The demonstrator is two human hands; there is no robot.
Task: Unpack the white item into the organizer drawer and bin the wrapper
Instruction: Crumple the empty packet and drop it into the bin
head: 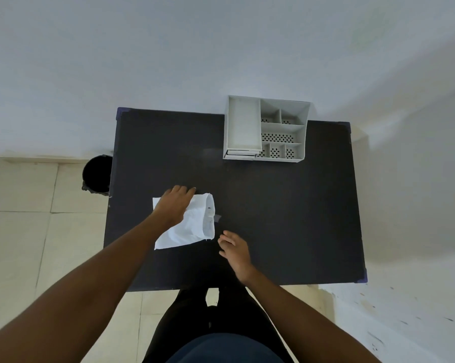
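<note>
We find no brand, label or legible writing anywhere; the white wrapper (192,226) carries only a small dark mark near its open right end, too small to read. It lies flat on the near-left part of the dark surface (286,205); our left hand (174,205) rests palm-down on its upper left, fingers spread and pressing rather than closed around it; our right hand (235,248) sits just beside the wrapper's lower right corner, its grip loose, open and empty. The white organizer (267,128) stands at the far edge against the pale wall (221,48), its drawers (243,152) at the lower left front; a black bin (96,174) stands on the tiled floor (19,231) just left of the surface.
</note>
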